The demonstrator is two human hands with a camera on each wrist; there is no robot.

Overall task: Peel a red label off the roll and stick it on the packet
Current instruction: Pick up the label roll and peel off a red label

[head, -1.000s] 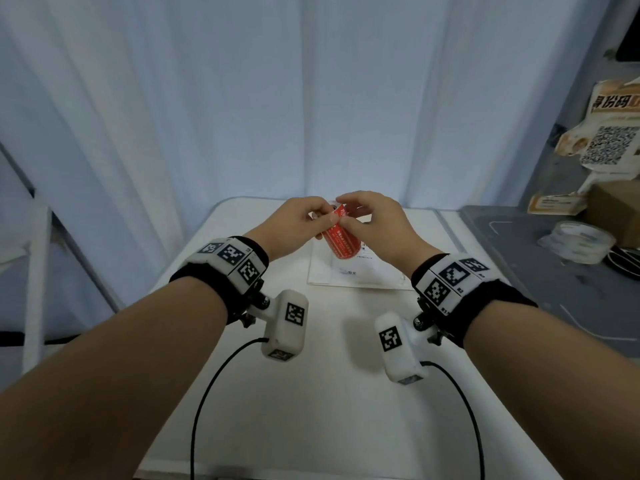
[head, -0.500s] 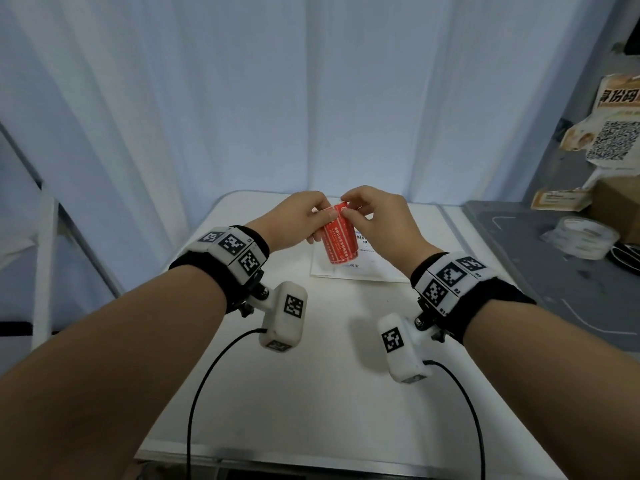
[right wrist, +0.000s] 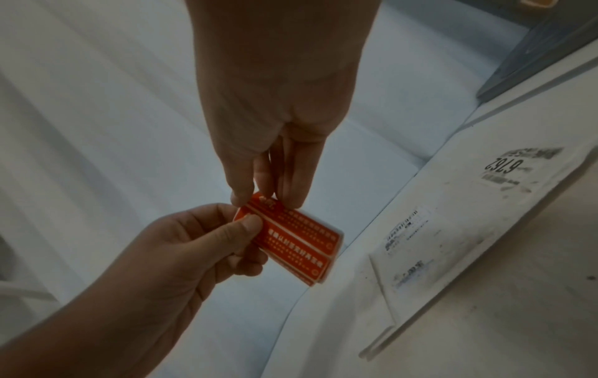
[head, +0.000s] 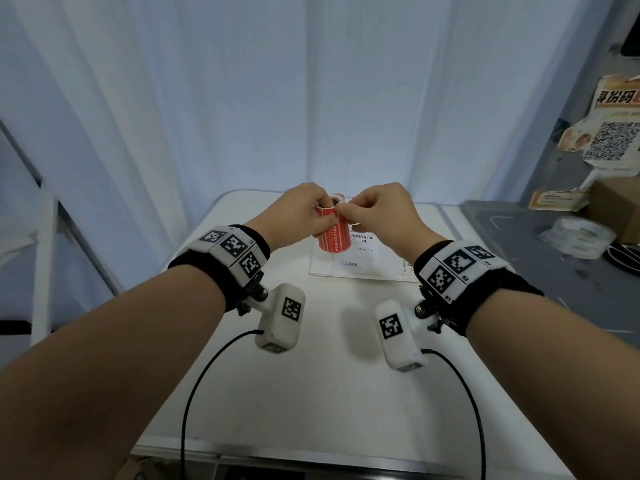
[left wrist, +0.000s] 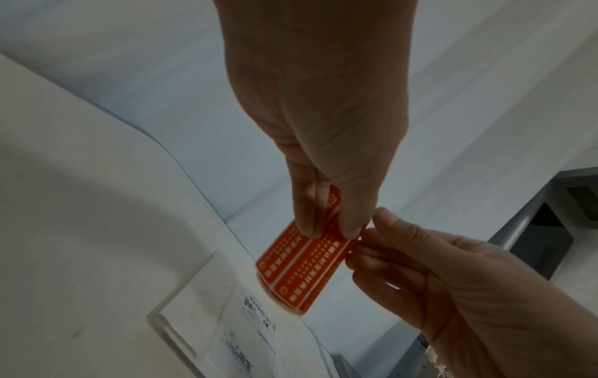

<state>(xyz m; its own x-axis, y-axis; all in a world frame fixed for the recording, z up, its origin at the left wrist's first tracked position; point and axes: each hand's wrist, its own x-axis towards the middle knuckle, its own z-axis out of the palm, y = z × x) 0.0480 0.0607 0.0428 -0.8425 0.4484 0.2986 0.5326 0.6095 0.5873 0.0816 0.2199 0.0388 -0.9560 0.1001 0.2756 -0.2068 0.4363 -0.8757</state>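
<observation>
Above the far part of the white table [head: 311, 393] I hold a roll of red labels [head: 334, 239] in both hands. My left hand [head: 325, 220] grips the roll near its upper end, thumb in front [right wrist: 249, 225] and fingers behind [left wrist: 349, 225]. The right hand [head: 343, 211] pinches the end of a red label [right wrist: 262, 203] at the roll's top edge. The roll [left wrist: 304, 263] hangs slanted down toward the packet. The white packet [head: 363, 268] with printed shipping text [right wrist: 453, 243] lies flat on the table just beneath and to the right.
A grey side table [head: 554, 289] on the right carries a clear tape roll [head: 581, 237], a cardboard box [head: 620, 209] and a QR-code sign [head: 609, 140]. White curtains hang behind the table. Black cables run from the wrist cameras over the table's front edge.
Both hands keep hold of the roll. The roll has tipped so its open core shows at the top, and the right fingertips have shifted onto the label's end there.
</observation>
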